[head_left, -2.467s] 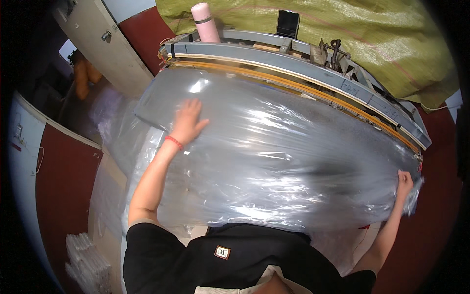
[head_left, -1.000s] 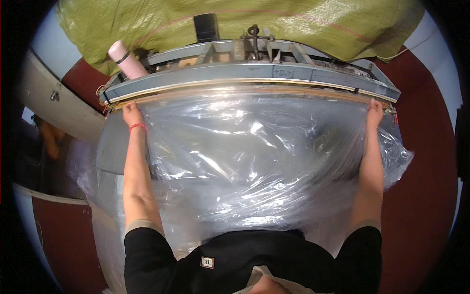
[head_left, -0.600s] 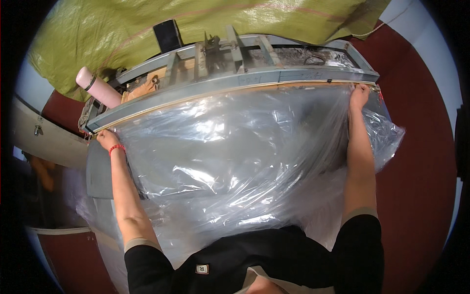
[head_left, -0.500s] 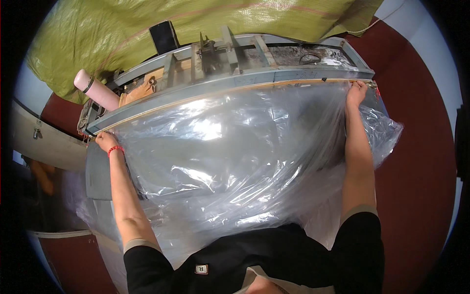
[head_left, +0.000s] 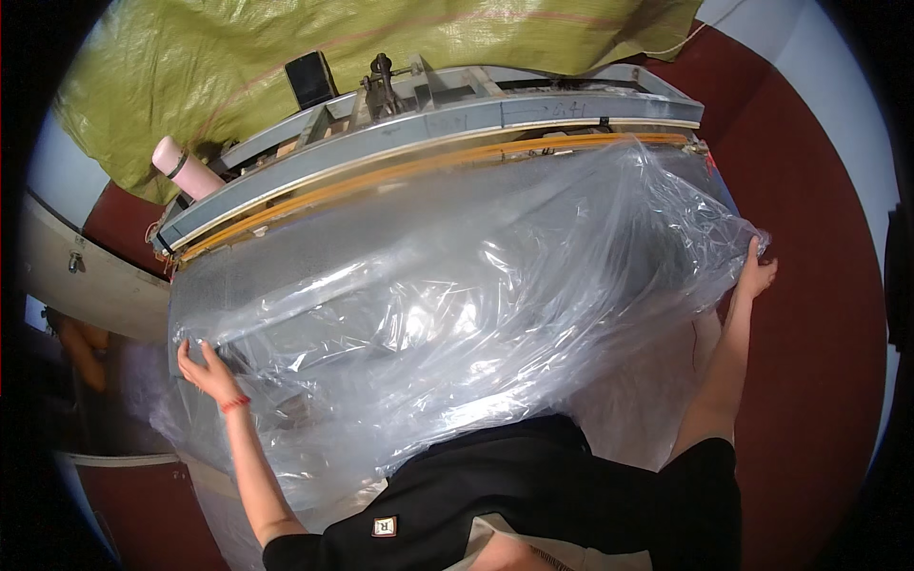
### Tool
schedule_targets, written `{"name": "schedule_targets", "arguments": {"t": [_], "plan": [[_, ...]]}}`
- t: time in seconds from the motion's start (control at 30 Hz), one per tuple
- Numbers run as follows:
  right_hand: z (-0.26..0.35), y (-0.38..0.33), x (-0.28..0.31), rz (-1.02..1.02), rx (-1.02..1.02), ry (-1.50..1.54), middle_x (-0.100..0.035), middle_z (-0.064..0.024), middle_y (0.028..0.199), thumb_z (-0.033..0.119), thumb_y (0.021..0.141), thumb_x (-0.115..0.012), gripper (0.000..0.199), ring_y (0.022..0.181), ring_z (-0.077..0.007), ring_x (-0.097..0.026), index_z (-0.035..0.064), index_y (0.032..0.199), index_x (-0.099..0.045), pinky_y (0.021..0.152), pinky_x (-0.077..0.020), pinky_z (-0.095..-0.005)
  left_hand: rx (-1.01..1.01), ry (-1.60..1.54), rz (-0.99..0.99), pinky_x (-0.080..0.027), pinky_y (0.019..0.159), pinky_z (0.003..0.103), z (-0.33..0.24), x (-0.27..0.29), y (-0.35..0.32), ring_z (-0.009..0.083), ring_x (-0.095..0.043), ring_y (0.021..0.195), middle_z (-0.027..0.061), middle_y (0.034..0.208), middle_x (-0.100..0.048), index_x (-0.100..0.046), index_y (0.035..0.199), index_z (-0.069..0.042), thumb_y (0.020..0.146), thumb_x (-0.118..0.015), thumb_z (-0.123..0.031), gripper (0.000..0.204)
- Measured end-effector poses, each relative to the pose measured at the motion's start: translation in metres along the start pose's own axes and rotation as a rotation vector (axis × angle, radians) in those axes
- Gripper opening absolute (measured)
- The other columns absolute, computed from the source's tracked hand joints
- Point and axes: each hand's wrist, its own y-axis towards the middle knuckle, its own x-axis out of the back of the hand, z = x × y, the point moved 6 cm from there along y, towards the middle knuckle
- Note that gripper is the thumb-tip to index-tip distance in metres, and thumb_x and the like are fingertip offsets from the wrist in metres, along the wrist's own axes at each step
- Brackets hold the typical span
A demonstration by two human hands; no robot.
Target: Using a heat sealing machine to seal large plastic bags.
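The landmark here is the long grey machine bar (head_left: pixel 419 143) with an orange strip under it, at the far side of the work surface. To the left of its left end stands a pink cylinder (head_left: pixel 186 169), and behind the bar hangs a yellow-green woven sheet (head_left: pixel 286 38).

In front of the bar, below its left end, the left hand (head_left: pixel 211 366) pinches the near left edge of a large clear plastic sheet (head_left: pixel 457 314). The sheet lies loose and crumpled over the surface, from the bar toward the person's body.

Below the bar's right end, well away from the left hand, the right hand (head_left: pixel 754 276) grips the right edge of the sheet.

I judge this plastic to be very light, soft and slippery, without any stiffness. It sags and wrinkles, so it is best held at two far edges, pulled gently apart; a strong pull could stretch or tear it.
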Motion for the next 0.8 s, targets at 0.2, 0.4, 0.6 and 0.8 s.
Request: {"name": "schedule_targets", "arguments": {"t": [0.2, 0.4, 0.6, 0.8], "plan": [[0.023, -0.023, -0.039, 0.567, -0.164, 0.907, -0.056, -0.0055, 0.09, 0.017, 0.082, -0.053, 0.025, 0.08, -0.012, -0.051, -0.0032, 0.097, -0.055, 0.07, -0.0399, -0.0254, -0.636, -0.83, 1.14, -0.042, 0.071, 0.034, -0.212, 0.059, -0.172, 0.0271, -0.054, 0.079, 0.0118, 0.083, -0.056, -0.054, 0.089, -0.003, 0.074, -0.059, -0.016, 0.02], [0.156, -0.032, -0.028, 0.653, 0.339, 0.793, -0.057, -0.0065, 0.088, 0.02, 0.083, -0.052, 0.025, 0.081, -0.0123, -0.05, -0.0012, 0.096, -0.054, 0.072, -0.0399, -0.0257, -0.184, -0.761, 1.788, -0.044, 0.058, 0.027, -0.155, 0.022, -0.2, 0.0143, -0.054, 0.063, 0.0054, 0.072, -0.057, -0.055, 0.086, -0.002, 0.081, -0.054, -0.013, 0.013], [0.334, -0.19, 0.056, 1.493, 0.661, 0.911, -0.045, 0.003, 0.067, 0.037, 0.084, -0.047, 0.036, 0.06, -0.0043, -0.039, 0.0033, 0.094, -0.054, 0.055, -0.0336, -0.0185, 0.646, -0.872, 0.442, -0.038, 0.062, 0.023, 0.137, -0.03, 0.0, 0.0098, -0.047, 0.067, -0.0017, 0.074, -0.05, -0.054, 0.087, -0.006, 0.081, -0.052, -0.016, 0.011], [0.381, -0.264, 0.117, 1.89, 0.64, 1.084, -0.04, 0.0049, 0.063, 0.048, 0.085, -0.039, 0.051, 0.056, -0.0039, -0.035, -0.0015, 0.091, -0.053, 0.053, -0.0299, -0.0172, 0.247, -0.608, 0.124, -0.035, 0.089, 0.028, 0.009, 0.034, 0.097, 0.017, -0.049, 0.1, 0.0099, 0.109, -0.053, -0.049, 0.111, 0.001, 0.084, -0.047, -0.019, 0.033]]}}
